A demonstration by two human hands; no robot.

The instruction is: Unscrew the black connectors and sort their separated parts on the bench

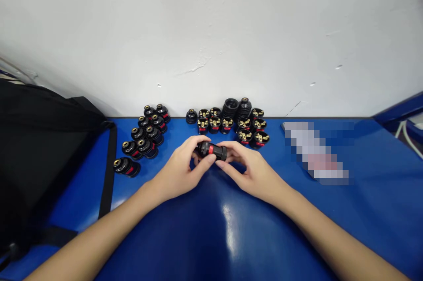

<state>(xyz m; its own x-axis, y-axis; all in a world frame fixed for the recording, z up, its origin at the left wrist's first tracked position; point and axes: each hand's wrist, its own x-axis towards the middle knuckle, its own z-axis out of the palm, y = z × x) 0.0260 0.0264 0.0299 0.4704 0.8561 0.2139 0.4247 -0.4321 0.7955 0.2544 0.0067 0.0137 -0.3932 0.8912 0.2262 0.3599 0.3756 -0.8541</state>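
A black cylindrical part with a red patch (215, 152) lies sideways between my two hands, above the blue table. My left hand (187, 164) wraps round its narrower left end, thumb across the front. Fingers and thumb of my right hand (249, 164) grip its wider right end. Behind my hands stand several open black cups with brass pieces inside (227, 124). Several closed black parts with brass-ringed tops (147, 147) stand in slanting rows to the left.
A stack of black ring-like pieces (230, 108) stands by the white wall (211, 29). A black bag (42, 140) with a strap covers the left side of the blue table (370, 210). A pixelated flat object (313, 151) lies at the right.
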